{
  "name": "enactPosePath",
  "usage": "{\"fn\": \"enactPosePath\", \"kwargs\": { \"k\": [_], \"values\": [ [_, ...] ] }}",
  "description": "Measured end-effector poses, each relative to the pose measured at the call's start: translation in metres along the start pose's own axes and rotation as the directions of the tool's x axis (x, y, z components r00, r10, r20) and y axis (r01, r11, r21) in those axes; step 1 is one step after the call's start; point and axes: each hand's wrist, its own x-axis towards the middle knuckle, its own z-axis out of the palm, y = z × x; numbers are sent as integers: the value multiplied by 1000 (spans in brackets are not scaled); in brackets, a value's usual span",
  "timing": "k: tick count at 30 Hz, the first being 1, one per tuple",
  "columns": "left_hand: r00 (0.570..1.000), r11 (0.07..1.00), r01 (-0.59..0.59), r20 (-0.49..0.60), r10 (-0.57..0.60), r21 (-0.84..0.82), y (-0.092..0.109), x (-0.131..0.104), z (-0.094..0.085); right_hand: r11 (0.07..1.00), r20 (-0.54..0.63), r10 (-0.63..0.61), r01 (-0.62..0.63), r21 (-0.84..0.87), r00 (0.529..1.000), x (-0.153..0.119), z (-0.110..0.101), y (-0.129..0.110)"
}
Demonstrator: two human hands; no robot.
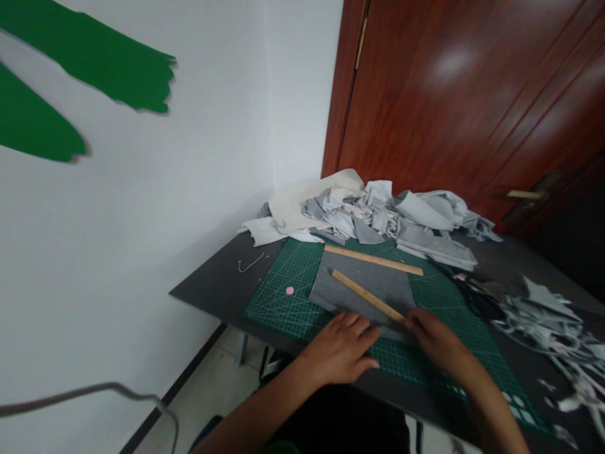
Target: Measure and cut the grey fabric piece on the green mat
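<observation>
White marks on the green mat (278, 302), in the lower right of the frame, were too small to read. So were any marks on the two wooden rulers. A gray cloth (385, 284) lay on the mat, just right of the middle of the frame. The far ruler (373, 257) lay along its top edge, and the near ruler (362, 293) lay slanted across it.

The two hands were apart. The left hand (345, 352) was below the cloth in the frame, palm down with fingers spread, its fingertips at the near edge. The right hand (431, 334) had bent fingers by the cloth's lower right corner, touching the near ruler's low end; one cannot tell if they gripped it. A pink disc (290, 291) sat left of the cloth.
</observation>
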Motion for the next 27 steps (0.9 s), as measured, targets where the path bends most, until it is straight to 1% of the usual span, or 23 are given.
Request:
{"fn": "enactPosePath", "kwargs": {
  "k": [2, 4, 5, 7, 9, 10, 12, 13, 14, 15, 16, 18, 20, 23, 25, 27],
  "values": [
    [998, 998, 59, -22, -60, -23, 0, 0, 2, 1000, -43, -15, 14, -20, 999, 0, -1, 4],
    [991, 992, 120, -58, -122, -29, 0, 0, 4, 999, -45, -6, 4, -41, 999, -2, 0, 0],
    [987, 990, 141, -75, -142, -29, 0, 0, 4, 998, -38, 21, -23, -56, 999, -3, 0, -4],
    [981, 985, 168, -92, -170, -30, -1, 2, 2, 988, -14, 115, -116, -100, 993, -8, -1, -15],
    [974, 978, 204, -98, -206, -38, -2, 4, 0, 972, 36, 201, -195, -132, 979, -15, -2, -27],
    [967, 972, 231, -103, -234, -42, -3, 5, -1, 972, 86, 211, -200, -122, 974, -19, -2, -32],
    [951, 958, 281, -113, -286, -57, -7, 6, -2, 986, 193, 165, -158, -49, 967, -26, -2, -42],
    [946, 953, 296, -115, -302, -70, -9, 7, -2, 991, 213, 136, -134, -25, 968, -28, -2, -46],
    [943, 949, 305, -113, -313, -83, -11, 7, -2, 993, 202, 119, -115, -31, 972, -29, -1, -50],
    [942, 946, 311, -106, -320, -94, -12, 7, -3, 992, 161, 118, -108, -72, 980, -28, 0, -54],
    [941, 944, 314, -95, -323, -98, -13, 8, -3, 983, 96, 132, -118, -142, 987, -25, 1, -57],
    [943, 943, 321, -64, -327, -84, -12, 7, -7, 946, -33, 166, -169, -277, 985, -17, 3, -61],
    [946, 945, 324, -12, -325, -48, -8, 6, -14, 903, -126, 176, -211, -375, 976, -8, 4, -61],
    [940, 942, 335, 72, -334, 0, 1, 2, -25, 818, -211, 128, -224, -530, 969, 1, 5, -51],
    [933, 937, 349, 85, -348, 6, 6, -2, -28, 761, -240, 100, -229, -607, 966, 2, 5, -39],
    [933, 937, 350, 97, -348, -1, 8, -6, -28, 738, -253, 107, -247, -628, 962, 2, 4, -27]
  ]
}}
